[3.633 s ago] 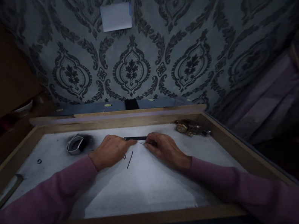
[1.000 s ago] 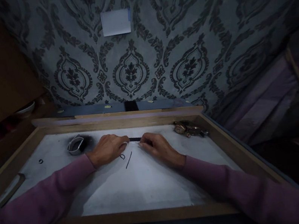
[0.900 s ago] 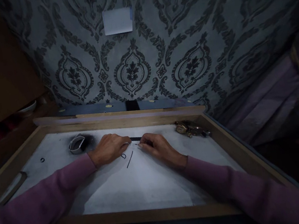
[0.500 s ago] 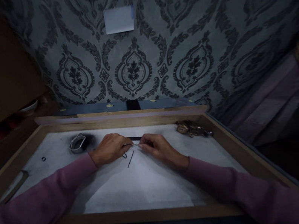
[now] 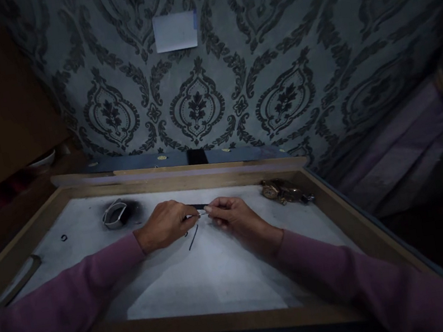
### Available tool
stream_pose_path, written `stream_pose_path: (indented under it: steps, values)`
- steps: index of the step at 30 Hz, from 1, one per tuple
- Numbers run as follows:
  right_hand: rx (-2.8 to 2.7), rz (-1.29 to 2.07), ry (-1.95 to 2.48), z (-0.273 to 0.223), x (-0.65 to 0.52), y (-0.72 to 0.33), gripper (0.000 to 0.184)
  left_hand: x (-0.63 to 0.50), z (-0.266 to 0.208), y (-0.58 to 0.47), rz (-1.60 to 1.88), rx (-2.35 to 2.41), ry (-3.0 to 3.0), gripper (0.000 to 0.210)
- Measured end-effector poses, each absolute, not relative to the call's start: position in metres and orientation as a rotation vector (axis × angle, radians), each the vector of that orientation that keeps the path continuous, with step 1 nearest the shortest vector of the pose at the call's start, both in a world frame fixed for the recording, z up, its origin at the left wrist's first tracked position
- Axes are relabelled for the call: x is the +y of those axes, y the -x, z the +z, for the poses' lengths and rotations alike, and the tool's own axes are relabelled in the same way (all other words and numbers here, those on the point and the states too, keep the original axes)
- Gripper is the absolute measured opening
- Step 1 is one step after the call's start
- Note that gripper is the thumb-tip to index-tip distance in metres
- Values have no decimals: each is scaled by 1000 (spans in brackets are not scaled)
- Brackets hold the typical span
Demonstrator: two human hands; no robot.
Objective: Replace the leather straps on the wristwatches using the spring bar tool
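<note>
My left hand (image 5: 170, 223) and my right hand (image 5: 236, 215) meet over the middle of the white-lined tray, both closed in a pinch. Between the fingertips is a small, thin, shiny metal piece (image 5: 201, 213), too small to identify. Just beyond the fingers lies a flat dark strip (image 5: 197, 206), partly covered by them. A slim dark rod (image 5: 193, 237) rests on the white surface below my left hand. Beside that rod is a small dark ring (image 5: 186, 235), mostly hidden under the fingers.
A light-coloured watch (image 5: 115, 215) stands at the left. Gold-toned watches (image 5: 285, 191) lie heaped at the right. A small black ring (image 5: 63, 238) and a curved strip (image 5: 20, 283) are further left. A raised wooden rim (image 5: 214, 322) surrounds the surface.
My right fingers have shifted slightly and curled more around the small metal piece. My left hand has tilted a little downward, covering more of the small dark ring.
</note>
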State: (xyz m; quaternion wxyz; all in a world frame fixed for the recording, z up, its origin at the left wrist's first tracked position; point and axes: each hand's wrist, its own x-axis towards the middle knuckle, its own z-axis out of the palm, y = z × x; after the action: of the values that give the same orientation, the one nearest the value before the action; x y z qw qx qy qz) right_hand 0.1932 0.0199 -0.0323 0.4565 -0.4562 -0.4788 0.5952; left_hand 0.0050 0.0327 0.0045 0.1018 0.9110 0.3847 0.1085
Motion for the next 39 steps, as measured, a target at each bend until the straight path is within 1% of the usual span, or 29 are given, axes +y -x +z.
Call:
stream_pose_path:
  steps: [8, 17, 29, 34, 39]
  values:
    - [-969, 1605, 1027, -29, 18, -192, 35, 29, 3, -8, 357, 1151, -2640, 26]
    - [-966, 1688, 1013, -32, 19, -195, 33, 29, -1, -8, 371, 1035, -2700, 24]
    - [-973, 1731, 1022, -29, 18, -196, 22, 28, 3, -7, 274, 1112, -2712, 18]
    - [-961, 1736, 1031, -26, 20, -198, 23, 26, 6, -8, 209, 1114, -2706, 18]
    - [-959, 1728, 1024, -26, 20, -199, 20, 26, 7, -8, 171, 1106, -2708, 18]
